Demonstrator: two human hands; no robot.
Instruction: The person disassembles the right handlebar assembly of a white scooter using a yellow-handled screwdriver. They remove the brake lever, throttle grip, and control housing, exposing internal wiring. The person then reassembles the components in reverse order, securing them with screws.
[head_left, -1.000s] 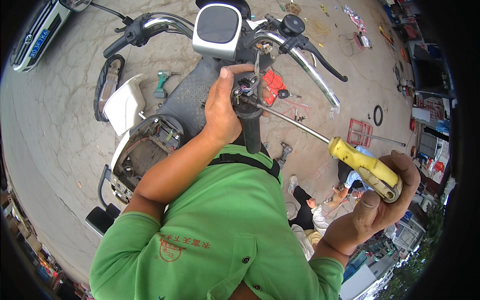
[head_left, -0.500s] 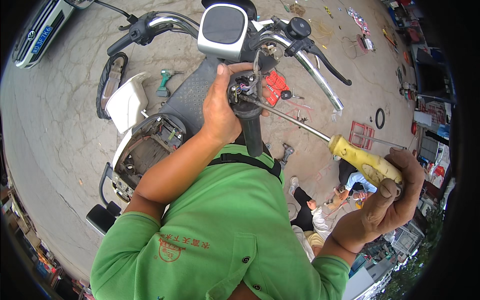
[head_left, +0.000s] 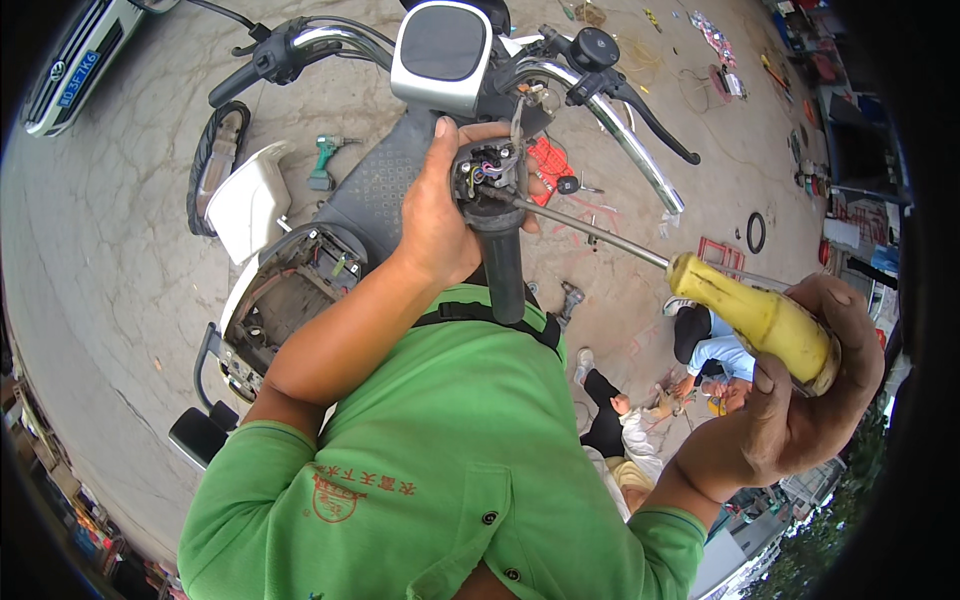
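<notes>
My left hand (head_left: 432,205) is wrapped round a black throttle grip with its switch housing (head_left: 498,240), taken off the handlebar and hanging grip-down. The housing is open, and thin coloured wires (head_left: 487,172) show inside. In my right hand (head_left: 815,400), the thumb and fingers close on the yellow handle of a long screwdriver (head_left: 755,318). Its steel shaft runs to the left, and the tip meets the lower edge of the housing, where the exact contact is too small to make out. Just beyond is the bare chrome right handlebar (head_left: 640,165) of a scooter, with a black brake lever (head_left: 655,125).
The scooter's display (head_left: 440,50) stands ahead, its opened seat compartment (head_left: 290,290) to my left. A white panel (head_left: 248,205) and green cordless driver (head_left: 325,162) lie on the ground. Two people sit low at right, one in a blue sleeve (head_left: 725,352). A car (head_left: 85,65) is far left.
My right hand and the screwdriver handle have shifted right and slightly down, and the handle has turned. My left hand keeps its hold on the throttle grip housing.
</notes>
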